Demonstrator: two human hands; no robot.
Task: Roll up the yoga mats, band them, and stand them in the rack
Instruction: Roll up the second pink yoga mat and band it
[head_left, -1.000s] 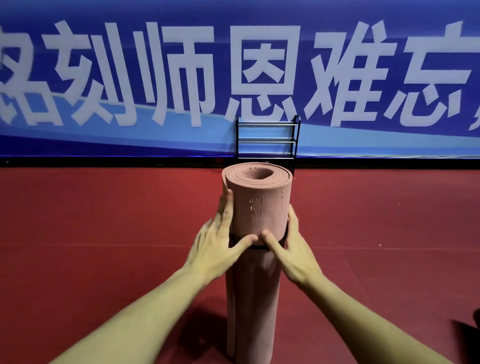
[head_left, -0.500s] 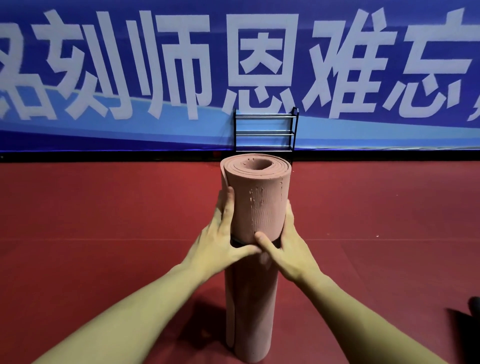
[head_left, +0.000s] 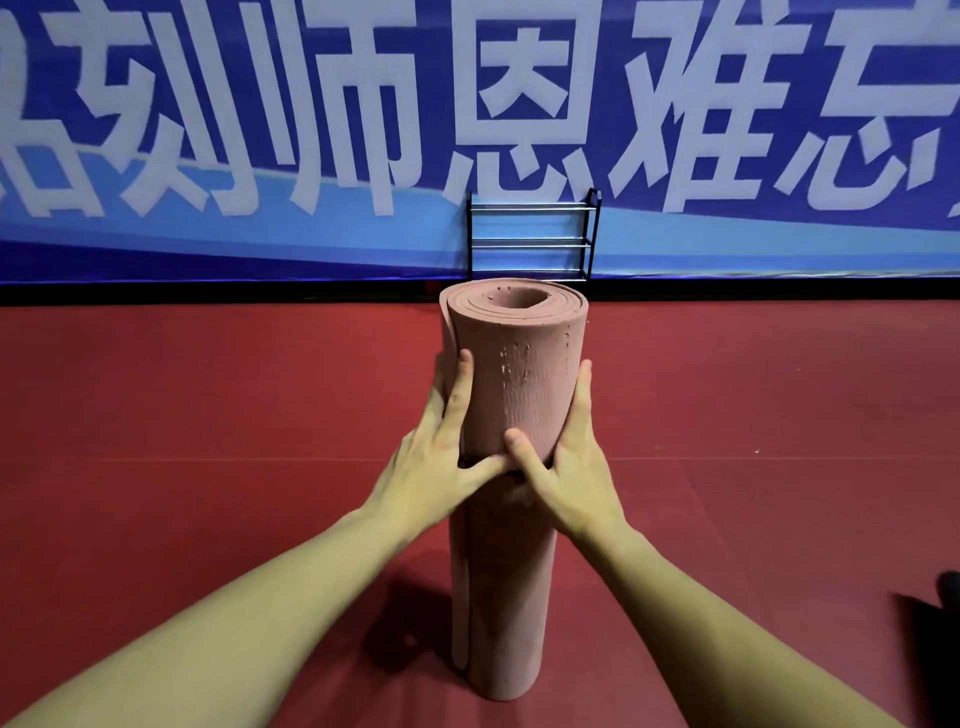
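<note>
**Pink rolled mat (head_left: 519, 374) gripped upright**

It is stood on end on the red floor (head_left: 208, 415), clasped by the left hand (head_left: 441, 462) and right hand (head_left: 571, 467) at a dark band (head_left: 464, 460). The rack (head_left: 532, 239) is set at the far edge.

On my feed I see a red floor (head_left: 208, 395) running flat to the far wall, with a faint straight seam (head_left: 208, 460) crossing it from side to side. A black strip (head_left: 208, 293) edges the foot of the wall. Above it, a wide blue banner (head_left: 260, 244) with large white Chinese characters covers the wall. A black rack (head_left: 532, 242) with silver rails stands against it, near centre. A dark shape (head_left: 935, 649) I cannot identify sits at the lower right edge.
</note>
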